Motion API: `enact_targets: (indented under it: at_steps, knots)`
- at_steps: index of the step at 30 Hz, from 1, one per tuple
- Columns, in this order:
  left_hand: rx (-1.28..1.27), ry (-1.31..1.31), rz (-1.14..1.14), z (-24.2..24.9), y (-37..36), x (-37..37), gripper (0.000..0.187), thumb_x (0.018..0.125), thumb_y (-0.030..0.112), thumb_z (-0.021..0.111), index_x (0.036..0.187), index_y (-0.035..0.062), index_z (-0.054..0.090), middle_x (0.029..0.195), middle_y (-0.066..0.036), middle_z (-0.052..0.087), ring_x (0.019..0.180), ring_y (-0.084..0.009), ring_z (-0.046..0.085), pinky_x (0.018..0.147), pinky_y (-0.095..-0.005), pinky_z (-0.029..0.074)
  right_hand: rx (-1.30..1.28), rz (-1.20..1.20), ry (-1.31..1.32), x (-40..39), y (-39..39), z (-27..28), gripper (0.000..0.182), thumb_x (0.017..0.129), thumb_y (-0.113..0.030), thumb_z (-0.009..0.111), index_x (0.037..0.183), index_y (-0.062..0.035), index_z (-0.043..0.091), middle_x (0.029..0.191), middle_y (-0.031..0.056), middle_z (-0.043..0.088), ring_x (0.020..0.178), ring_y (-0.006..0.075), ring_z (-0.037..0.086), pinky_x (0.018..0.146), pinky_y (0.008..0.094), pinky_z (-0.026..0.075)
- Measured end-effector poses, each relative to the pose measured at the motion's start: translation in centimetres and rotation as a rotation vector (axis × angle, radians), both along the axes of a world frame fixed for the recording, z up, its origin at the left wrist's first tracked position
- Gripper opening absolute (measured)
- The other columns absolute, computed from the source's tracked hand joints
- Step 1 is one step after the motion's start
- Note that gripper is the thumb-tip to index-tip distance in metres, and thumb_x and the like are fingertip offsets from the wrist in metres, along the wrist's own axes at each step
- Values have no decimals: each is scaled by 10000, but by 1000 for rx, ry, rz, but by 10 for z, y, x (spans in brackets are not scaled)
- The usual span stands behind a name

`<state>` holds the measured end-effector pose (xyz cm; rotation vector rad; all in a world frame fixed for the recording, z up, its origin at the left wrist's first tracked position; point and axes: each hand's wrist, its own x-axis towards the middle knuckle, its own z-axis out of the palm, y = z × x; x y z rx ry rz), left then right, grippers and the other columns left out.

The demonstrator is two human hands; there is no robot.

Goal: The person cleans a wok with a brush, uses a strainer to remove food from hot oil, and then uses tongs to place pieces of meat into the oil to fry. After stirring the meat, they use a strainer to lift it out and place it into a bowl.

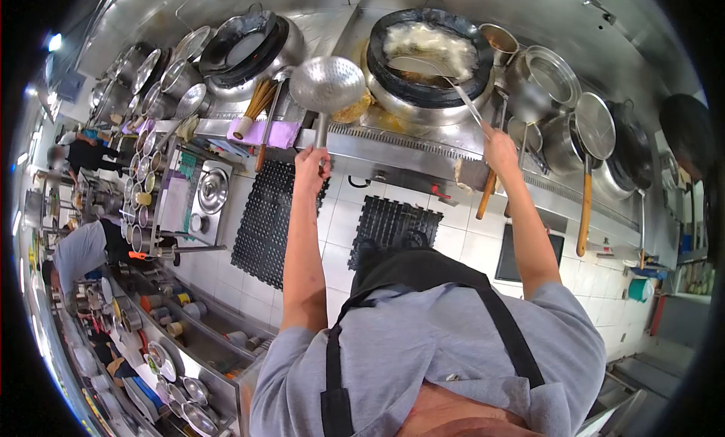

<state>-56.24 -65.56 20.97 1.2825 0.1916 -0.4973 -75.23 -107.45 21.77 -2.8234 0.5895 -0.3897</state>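
My left hand [310, 167] is closed round the handle of a large perforated strainer [327, 84], whose bowl is held over the stove's front, left of the big wok. In my right hand [500, 152] is the handle of a ladle [423, 67]; its round head reaches into the black wok [381, 75]. Pale, foaming food [434, 44] fills much of that wok, with brown oil near its front. A round dish of yellow-brown food [353, 109] is partly hidden behind the strainer.
Another black wok [242, 50] stands at the left. A bamboo brush [258, 107] lies by a purple cloth [281, 133]. Pots and a wooden-handled strainer [595, 127] crowd the right. Black mats [276, 218] cover part of the floor. Two people are at the far left.
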Motion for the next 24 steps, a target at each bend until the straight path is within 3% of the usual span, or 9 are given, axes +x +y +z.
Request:
enact_targets:
  at_steps: [7,10,13,14,17,18,21,23,24]
  knots:
    - [-228,210,-121,-99,11,11,156,893,121,634,980,29,543,788,-96,579,546,-141,495,458,-269,400,8,-58,96,-18,-9,-25,442,864,-120,616,1304,-137,584,1087,210,638,955,404,635,819,494,512]
    - [-253,267,1,-114,4,16,228,932,219,647,1062,62,543,863,-115,604,589,-162,509,505,-280,435,13,-119,13,-17,3,-41,450,851,-86,620,1298,-68,574,1097,250,605,995,415,594,872,473,472]
    - [-229,250,-165,-138,36,18,454,960,408,599,1277,111,468,980,-139,608,762,-276,658,622,-355,540,-247,-162,-170,-9,42,-34,424,847,-73,615,1266,-24,587,1064,254,608,938,385,603,842,454,480]
    - [-134,308,-217,-121,57,10,505,964,427,577,1322,101,433,1112,-132,580,918,-286,655,788,-454,535,-267,-183,-222,-5,62,-29,405,849,-79,614,1248,-13,599,1023,251,619,894,377,612,817,448,489]
    - [148,59,-516,-153,146,-17,646,933,271,618,1484,77,341,1152,-112,621,829,-236,674,728,-382,538,43,-190,-87,6,137,-38,345,855,-90,613,1190,-13,643,948,228,654,853,356,634,773,431,503]
    - [111,-22,-608,-171,185,-26,696,890,185,622,1479,-10,306,893,-52,643,671,-140,636,568,-276,490,147,-134,15,15,173,-41,325,859,-99,612,1169,-10,655,915,214,673,827,336,650,750,418,512]
    - [479,61,-723,-203,312,-60,553,862,229,632,1311,-70,511,742,-102,658,619,-165,640,538,-297,510,361,242,248,47,286,-63,311,859,-109,613,1145,2,666,873,171,712,769,261,683,697,369,528]
    - [635,131,-642,-232,389,-76,534,833,221,640,1267,-76,547,790,-126,683,616,-181,657,515,-306,510,763,430,452,88,370,-50,324,853,-115,621,1149,10,660,837,145,713,709,226,680,663,349,529]
    - [670,196,-564,-242,420,-79,523,825,218,641,1249,-78,560,783,-121,685,619,-183,661,508,-302,506,815,450,548,108,406,-44,345,841,-144,633,1153,2,658,882,166,709,771,267,684,709,373,531]
